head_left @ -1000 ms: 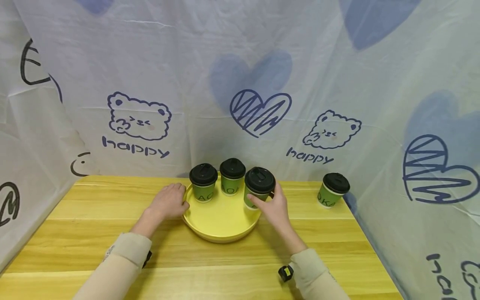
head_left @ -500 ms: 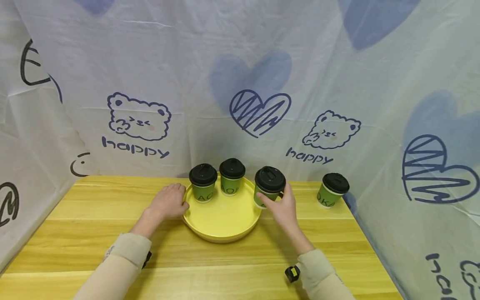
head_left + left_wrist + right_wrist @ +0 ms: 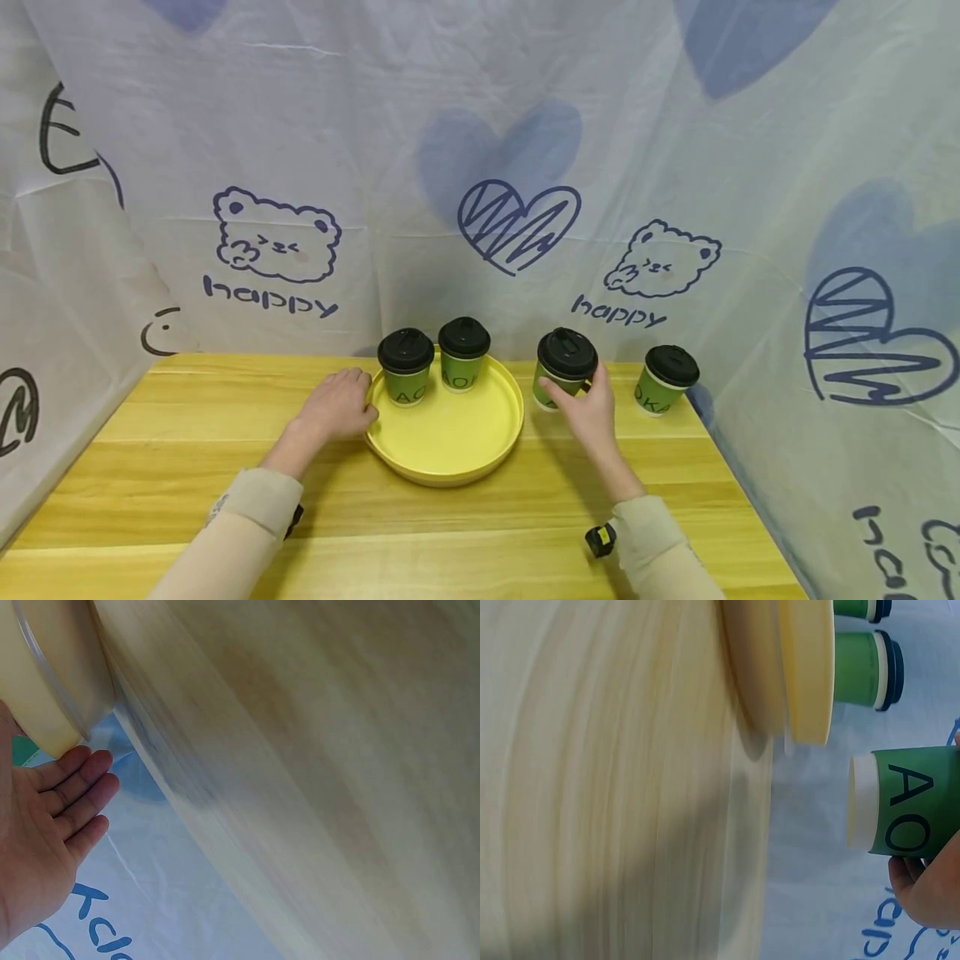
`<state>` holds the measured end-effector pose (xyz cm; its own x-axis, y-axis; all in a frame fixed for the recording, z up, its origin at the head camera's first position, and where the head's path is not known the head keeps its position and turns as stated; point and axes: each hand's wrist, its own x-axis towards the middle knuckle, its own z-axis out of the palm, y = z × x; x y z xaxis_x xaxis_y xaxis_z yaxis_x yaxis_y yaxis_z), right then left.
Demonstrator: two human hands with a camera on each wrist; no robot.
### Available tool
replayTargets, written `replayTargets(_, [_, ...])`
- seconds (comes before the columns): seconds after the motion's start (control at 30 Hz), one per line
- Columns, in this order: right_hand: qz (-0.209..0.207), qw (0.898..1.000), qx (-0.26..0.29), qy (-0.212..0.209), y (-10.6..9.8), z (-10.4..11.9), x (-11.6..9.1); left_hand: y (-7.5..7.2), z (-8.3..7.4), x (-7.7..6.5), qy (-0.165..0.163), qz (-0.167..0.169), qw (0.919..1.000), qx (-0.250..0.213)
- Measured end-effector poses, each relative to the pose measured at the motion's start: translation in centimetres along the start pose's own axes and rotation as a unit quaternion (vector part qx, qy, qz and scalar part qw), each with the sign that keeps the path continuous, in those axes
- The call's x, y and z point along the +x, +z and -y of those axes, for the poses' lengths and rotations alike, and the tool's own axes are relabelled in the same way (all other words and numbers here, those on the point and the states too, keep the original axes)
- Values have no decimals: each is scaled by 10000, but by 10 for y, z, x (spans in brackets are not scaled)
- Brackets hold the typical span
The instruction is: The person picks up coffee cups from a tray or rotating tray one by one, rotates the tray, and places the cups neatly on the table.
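My right hand (image 3: 592, 417) grips a green paper coffee cup (image 3: 550, 389) with a black lid, held upright just right of the tray. The right wrist view shows this cup (image 3: 919, 799) above the table, its white base apart from the wood. On the left, my left hand (image 3: 339, 404) holds the rim of the round yellow tray (image 3: 442, 477); in the left wrist view its fingertips (image 3: 97, 761) lie against the tray's outer side (image 3: 67, 660). Two similar lidded cups stand at the tray's back: one at left (image 3: 407, 385), another behind it (image 3: 462, 372).
Another lidded green cup (image 3: 660, 393) stands on the wooden table (image 3: 420, 542) near its right edge, right of my right hand. A white cloth (image 3: 390, 167) with printed hearts and bears hangs behind the table and along its sides.
My right hand has moved right with its coffee cup, from over the tray's right side to beyond the rim. My left hand, the tray and the other cups have stayed in place.
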<state>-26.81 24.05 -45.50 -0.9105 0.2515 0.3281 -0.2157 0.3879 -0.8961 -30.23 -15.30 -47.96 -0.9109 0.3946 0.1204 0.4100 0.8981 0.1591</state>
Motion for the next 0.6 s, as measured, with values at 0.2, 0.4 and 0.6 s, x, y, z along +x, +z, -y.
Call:
replayTargets(0.2, [-196,9997,-145,6,-9,-10,7,-1,1,-1,-27,1,10000,-28])
replayTargets(0.4, [-318,9994,-148,-11,-17,-19,12,0,1,0,-39,-9,10000,-38])
replayTargets(0.6, [-438,9988,-180,94,-24,-28,15,-1,1,0,-9,-21,10000,-26])
